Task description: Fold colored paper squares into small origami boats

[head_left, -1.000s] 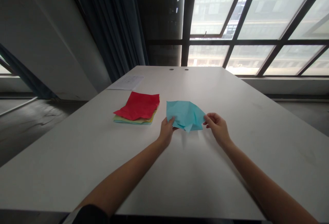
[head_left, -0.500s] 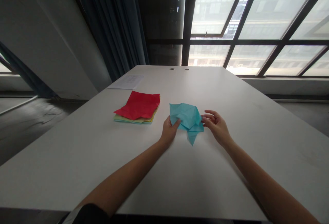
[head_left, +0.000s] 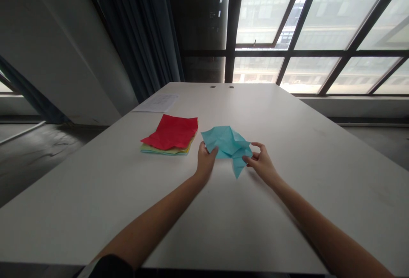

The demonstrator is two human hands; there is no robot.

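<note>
A creased light-blue paper [head_left: 225,141] is held up between both hands over the white table, with one pointed corner hanging down. My left hand [head_left: 206,159] pinches its lower left part, thumb on top. At the right edge my right hand [head_left: 260,162] grips the paper between thumb and fingers. To the left of my hands lies a stack of coloured sheets: a red sheet [head_left: 175,132] on top, with yellow, green and light-blue edges [head_left: 164,151] showing beneath it.
The white table [head_left: 198,222] stretches away toward the windows. A printed white sheet [head_left: 156,103] lies at its far left edge. Two small round discs [head_left: 212,87] are near the far edge. A dark curtain [head_left: 140,31] hangs beyond on the left.
The blue paper is spread wider, its left corner further left. My left hand has shifted slightly left. My right hand has moved left and now has its thumb over the paper's right part.
</note>
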